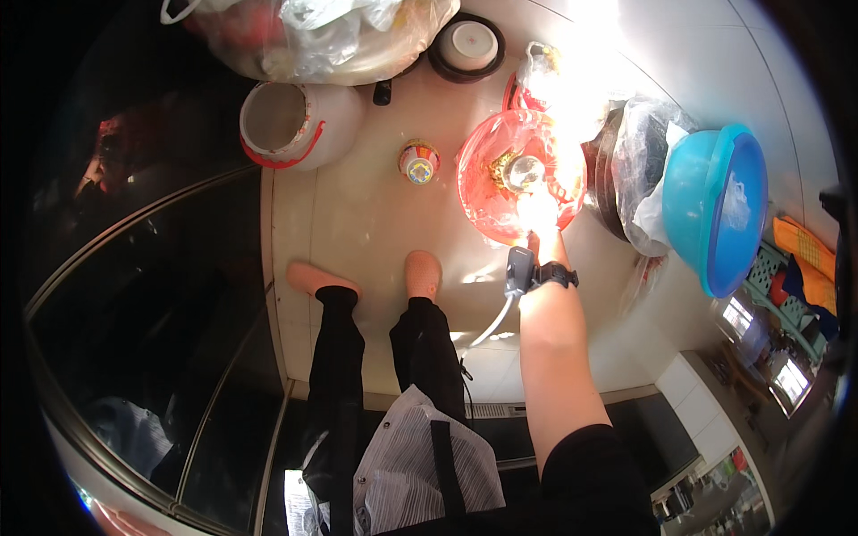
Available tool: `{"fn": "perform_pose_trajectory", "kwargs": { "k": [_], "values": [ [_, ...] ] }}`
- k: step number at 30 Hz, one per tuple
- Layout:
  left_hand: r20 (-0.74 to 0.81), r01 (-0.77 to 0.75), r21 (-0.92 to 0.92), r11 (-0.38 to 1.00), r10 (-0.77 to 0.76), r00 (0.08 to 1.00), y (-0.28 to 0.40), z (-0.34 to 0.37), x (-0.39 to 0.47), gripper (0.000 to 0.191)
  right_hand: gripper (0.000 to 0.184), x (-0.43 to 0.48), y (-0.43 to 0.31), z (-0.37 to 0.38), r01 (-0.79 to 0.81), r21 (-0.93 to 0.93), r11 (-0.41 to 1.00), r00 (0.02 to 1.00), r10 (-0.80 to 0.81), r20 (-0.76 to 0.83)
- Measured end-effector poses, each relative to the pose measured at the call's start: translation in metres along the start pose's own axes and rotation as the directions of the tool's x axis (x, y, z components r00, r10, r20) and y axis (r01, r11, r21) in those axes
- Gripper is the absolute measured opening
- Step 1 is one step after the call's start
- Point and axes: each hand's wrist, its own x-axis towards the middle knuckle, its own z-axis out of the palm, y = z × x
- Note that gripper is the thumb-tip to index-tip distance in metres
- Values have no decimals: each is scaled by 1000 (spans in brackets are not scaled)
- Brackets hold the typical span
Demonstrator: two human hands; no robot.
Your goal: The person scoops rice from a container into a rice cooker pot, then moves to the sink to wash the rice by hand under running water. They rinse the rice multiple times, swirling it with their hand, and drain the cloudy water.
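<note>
My right hand (540, 211) reaches over the near rim of a round red bin (472, 181) with red plastic film around its rim. Bright sunlight washes out the fingers, so their grip is hidden. Just beyond them is a round, clear container or lid (524, 174), with yellowish-brown scraps (497, 171) beside it. Whether the hand touches the clear piece cannot be told. A black strap with a small cabled device (520, 270) circles my right wrist. At the lower left rim, a pinkish blurred shape (120, 517) may be part of my left hand; what it does is unclear.
A white bucket (335, 124) with a red handle lies tilted near dark glossy cabinet doors (154, 281). A small printed tub (419, 162) stands on the tiles. Blue basins (710, 208) lean right of the bin. Beyond are a white bowl (469, 45) and a stuffed plastic bag (322, 47).
</note>
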Motion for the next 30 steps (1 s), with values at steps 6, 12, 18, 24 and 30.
{"fn": "perform_pose_trajectory", "kwargs": {
  "k": [6, 12, 18, 24, 30],
  "values": [
    [1, 4, -20, 1000, -4, 1000, -5, 3, 4, 55, 14, 18, -77, 43, 598, -693, -403, 297, -691, 658],
    [4, 18, -59, 998, -18, 1000, -13, -1, -3, 54, 12, 17, -27, 54, 39, -595, -803, 386, -537, 750],
    [30, 22, -100, 995, -19, 999, 0, -15, -6, 56, 13, 4, 4, 10, 186, -574, -797, 564, -392, 727],
    [200, 322, -462, 826, -256, 946, 9, -17, -17, 65, 19, -44, -14, -45, 786, -198, 586, 576, -578, 578],
    [111, 69, -494, 867, -16, 994, 12, -43, 0, 67, 14, -204, -98, 37, 134, 346, 929, 740, -326, 588]
  ]
}}
